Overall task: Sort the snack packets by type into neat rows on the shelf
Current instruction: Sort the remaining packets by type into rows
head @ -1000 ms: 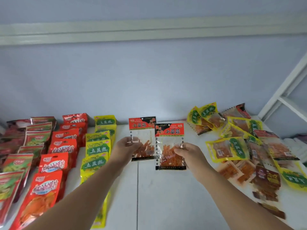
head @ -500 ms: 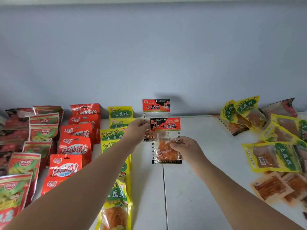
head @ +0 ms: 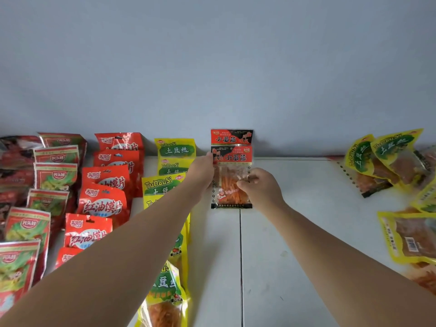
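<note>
Here, both hands are on the front clear-window packet [head: 230,182], at the back of the white shelf [head: 295,232], where it overlaps the lower part of a matching packet [head: 231,136] by the wall. Left hand [head: 201,171] — fingertips pinch the packet's left edge. Right hand [head: 260,188] — fingers curled, pinching its right edge. Yellow row [head: 175,149] just to the left; loose yellow packets [head: 389,156] well apart on the right.
</note>
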`<state>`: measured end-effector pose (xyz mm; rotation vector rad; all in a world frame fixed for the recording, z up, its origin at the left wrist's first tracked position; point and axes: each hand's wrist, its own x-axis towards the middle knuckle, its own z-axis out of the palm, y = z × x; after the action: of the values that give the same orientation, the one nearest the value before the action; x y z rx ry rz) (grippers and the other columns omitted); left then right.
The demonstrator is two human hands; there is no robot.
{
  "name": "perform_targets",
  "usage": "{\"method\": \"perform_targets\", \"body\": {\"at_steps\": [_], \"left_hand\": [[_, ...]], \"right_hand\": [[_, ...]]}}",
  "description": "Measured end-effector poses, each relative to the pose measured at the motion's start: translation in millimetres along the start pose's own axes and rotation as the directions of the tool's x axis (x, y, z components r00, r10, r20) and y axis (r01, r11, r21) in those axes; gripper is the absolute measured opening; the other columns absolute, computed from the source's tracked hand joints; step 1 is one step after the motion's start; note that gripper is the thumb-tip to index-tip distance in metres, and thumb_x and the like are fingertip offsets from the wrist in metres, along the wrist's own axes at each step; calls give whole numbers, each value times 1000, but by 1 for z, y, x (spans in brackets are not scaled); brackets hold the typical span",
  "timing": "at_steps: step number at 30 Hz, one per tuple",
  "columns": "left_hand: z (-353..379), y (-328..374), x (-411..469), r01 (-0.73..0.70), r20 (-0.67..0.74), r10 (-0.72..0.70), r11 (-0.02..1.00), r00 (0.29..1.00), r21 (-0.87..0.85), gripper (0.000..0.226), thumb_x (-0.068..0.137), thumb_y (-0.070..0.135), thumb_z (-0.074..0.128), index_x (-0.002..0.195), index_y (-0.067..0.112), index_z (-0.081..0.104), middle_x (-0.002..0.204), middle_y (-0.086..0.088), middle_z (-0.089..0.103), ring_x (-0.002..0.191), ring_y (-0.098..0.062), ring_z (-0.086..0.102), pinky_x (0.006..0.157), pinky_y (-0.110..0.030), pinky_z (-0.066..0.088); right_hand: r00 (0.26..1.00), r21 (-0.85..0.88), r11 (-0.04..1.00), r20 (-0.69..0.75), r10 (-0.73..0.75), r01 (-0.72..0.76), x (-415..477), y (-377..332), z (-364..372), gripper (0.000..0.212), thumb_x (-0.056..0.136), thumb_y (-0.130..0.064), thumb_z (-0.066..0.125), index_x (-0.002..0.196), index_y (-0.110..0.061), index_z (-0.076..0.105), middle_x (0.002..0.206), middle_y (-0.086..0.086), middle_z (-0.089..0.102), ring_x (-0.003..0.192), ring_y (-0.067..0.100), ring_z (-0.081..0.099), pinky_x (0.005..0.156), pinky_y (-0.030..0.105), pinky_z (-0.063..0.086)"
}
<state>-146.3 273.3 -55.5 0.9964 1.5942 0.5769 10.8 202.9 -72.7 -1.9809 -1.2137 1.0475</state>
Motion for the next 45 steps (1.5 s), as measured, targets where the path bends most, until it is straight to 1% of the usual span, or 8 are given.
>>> {"method": "perform_targets", "body": {"at_steps": [6,12,18,22,30,35,41,45], "left_hand": [[3,3,0,6,-51,-1,995,999,100,49,102,57,36,83,22,66,78,1,69,74,-18,63,67,-33,49],[3,2,-4,-67,-33,70,993,997,93,40,103,50,40,90,24,66,88,7,71,86,-13,67,70,-30,49],[-4,9,-23,-139,-5,141,985,990,100,19,106,43,43,98,35,58,91,19,56,85,-4,52,66,-23,35],[-10,9,-47,-225,-9,229,962,973,153,50,102,42,53,146,20,49,139,4,56,114,-11,49,90,-30,36],[23,0,-108,-429,124,412,848,903,310,41,95,29,62,134,16,60,131,1,65,113,-12,60,93,-25,41],[67,-1,-144,-524,317,442,815,839,250,34,95,24,66,127,12,65,124,0,69,114,-12,64,101,-30,50],[124,3,-191,-567,447,438,797,780,208,28,95,29,66,122,22,65,118,9,69,107,-3,64,63,-8,45],[168,4,-219,-576,482,424,786,766,225,22,94,32,67,116,28,66,113,13,70,98,8,62,59,-5,43]], "right_hand": [[995,-60,998,-99,-14,8,11,2,7,31,86,-34,75,108,-24,56,97,-9,63,86,10,63,64,23,50],[974,-37,999,-226,-21,13,2,8,13,50,86,-36,77,125,-13,54,111,1,60,100,16,60,79,26,51],[966,47,998,-259,-21,34,-24,13,3,37,91,-30,70,123,-16,58,116,1,57,108,16,56,91,32,49],[970,105,994,-241,20,6,-49,26,-9,25,94,-30,65,116,-20,61,114,-4,63,102,10,58,73,17,42],[942,207,978,-323,95,-27,-115,47,-51,18,95,-29,62,113,-24,63,105,-5,66,87,1,61,64,17,45],[898,255,966,-417,140,-33,-159,64,-95,22,94,-28,62,114,-21,67,104,-7,68,98,11,64,81,26,48],[851,303,952,-491,188,-36,-206,101,-153,23,96,-29,61,117,-21,67,103,-13,65,95,-2,59,75,19,44],[829,342,939,-517,213,-28,-228,129,-192,26,97,-26,60,119,-16,67,104,-6,67,91,5,66,72,18,52]]}}
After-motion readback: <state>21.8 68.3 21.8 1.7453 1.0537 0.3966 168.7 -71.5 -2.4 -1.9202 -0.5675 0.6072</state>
